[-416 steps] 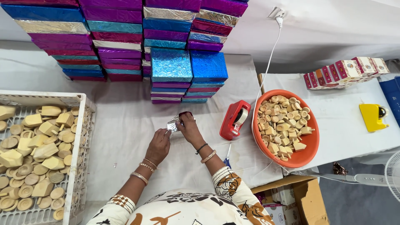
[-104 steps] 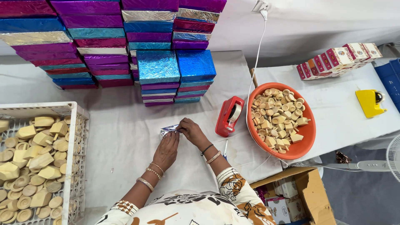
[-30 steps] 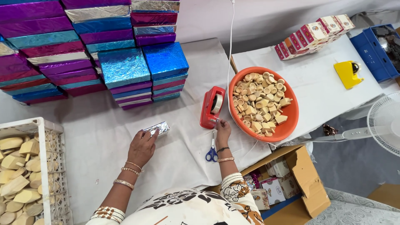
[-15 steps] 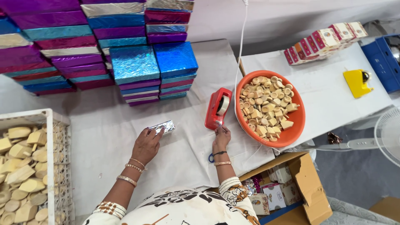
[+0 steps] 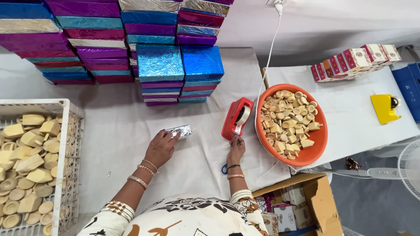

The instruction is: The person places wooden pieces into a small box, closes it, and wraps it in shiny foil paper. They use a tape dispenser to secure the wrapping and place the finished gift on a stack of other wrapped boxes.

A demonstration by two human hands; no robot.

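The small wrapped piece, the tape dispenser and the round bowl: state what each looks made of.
Small wrapped piece under the left hand: crinkled silver foil, going by its creased, mirror-like glints. Tape dispenser at the right hand: probably moulded red plastic, smooth, slightly glossy. Round bowl: likely orange plastic, uniform colour, soft sheen.

head view: we look down from the wearer's head, steeply | facing forward over the white surface [image 5: 131,131] toward stacked foil boxes [image 5: 131,43] at the far edge | close enough that our forearms fill the bottom | single view, nothing shared
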